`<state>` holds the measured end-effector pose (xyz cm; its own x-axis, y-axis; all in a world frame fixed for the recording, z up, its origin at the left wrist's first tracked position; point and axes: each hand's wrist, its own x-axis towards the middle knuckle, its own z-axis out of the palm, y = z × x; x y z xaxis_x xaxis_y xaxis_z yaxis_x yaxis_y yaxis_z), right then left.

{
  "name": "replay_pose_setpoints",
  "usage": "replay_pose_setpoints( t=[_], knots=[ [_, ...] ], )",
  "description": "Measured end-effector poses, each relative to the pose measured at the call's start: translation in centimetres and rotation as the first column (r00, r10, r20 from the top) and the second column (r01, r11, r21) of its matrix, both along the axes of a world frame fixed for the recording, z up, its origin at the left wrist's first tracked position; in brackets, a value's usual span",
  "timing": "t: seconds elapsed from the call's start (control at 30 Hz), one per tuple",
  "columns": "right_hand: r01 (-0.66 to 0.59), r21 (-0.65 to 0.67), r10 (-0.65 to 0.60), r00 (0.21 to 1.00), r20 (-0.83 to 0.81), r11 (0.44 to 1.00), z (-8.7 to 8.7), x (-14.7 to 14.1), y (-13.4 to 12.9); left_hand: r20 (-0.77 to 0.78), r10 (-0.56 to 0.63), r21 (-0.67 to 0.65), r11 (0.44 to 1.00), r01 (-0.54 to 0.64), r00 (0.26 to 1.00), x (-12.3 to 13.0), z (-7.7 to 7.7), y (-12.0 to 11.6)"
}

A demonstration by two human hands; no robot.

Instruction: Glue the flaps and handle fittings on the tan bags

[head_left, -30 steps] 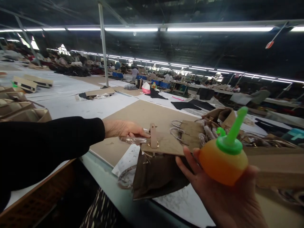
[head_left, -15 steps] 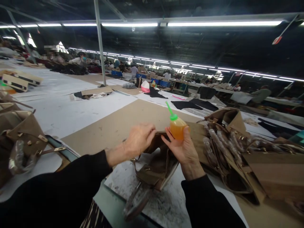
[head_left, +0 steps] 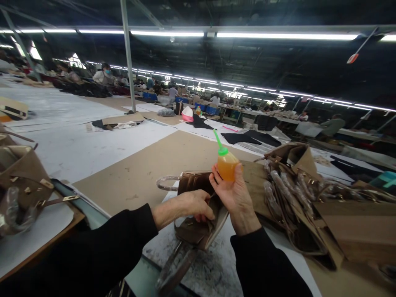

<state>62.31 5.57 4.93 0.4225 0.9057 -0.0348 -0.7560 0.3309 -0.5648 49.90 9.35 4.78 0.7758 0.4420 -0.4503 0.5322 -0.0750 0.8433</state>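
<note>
Inside the brown bag, our left hand curls (round what, if anything, we cannot tell), while our right hand grasps the bottle. Already open on the stained sheet, the brown bag seems only part-handled; more bags lie alongside.

Dull brown bag, glossy wrapping, translucent plastic bottle.
The bag looks smooth and leather-like, with a low sheen; its handles are sheathed in clear, crinkled, shiny plastic. The bottle is smooth and thin-walled, topped by a green plastic nozzle. On the bag at the far left, small fittings gleam like gold-toned metal. The broad brown sheet resembles matt card or paper, while the white sheet under the open bag looks papery and grey-smudged. The sleeves are matt black cloth; the post looks like painted metal.
</note>
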Motion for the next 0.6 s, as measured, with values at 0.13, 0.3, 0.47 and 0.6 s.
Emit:
replay_pose_setpoints(
  t=[0.13, 0.3, 0.47, 0.6],
  knots=[
    [-0.015, -0.007, 0.016, 1.000, 0.019, 1.000, -0.1, -0.8, 0.1, 0.002, 0.128, 0.000, 0.992, -0.128, 0.992, 1.6, -0.1, -0.6],
    [-0.014, -0.060, 0.017, 0.999, 0.049, 0.998, 0.1, -1.2, -1.1, 0.058, 0.076, 0.195, 0.977, -0.086, 0.995, -0.2, 0.1, -0.2],
    [-0.077, -0.094, 0.084, 0.994, 0.064, 0.993, 2.8, -2.3, -4.8, 0.296, 0.042, -0.008, 0.999, -0.041, 0.954, -5.9, 3.2, -0.2],
    [-0.136, -0.097, 0.151, 0.974, 0.168, 0.986, 5.0, -4.1, -7.7, 0.333, 0.080, -0.006, 0.997, -0.083, 0.939, -8.5, 5.2, -0.8]
  ],
)
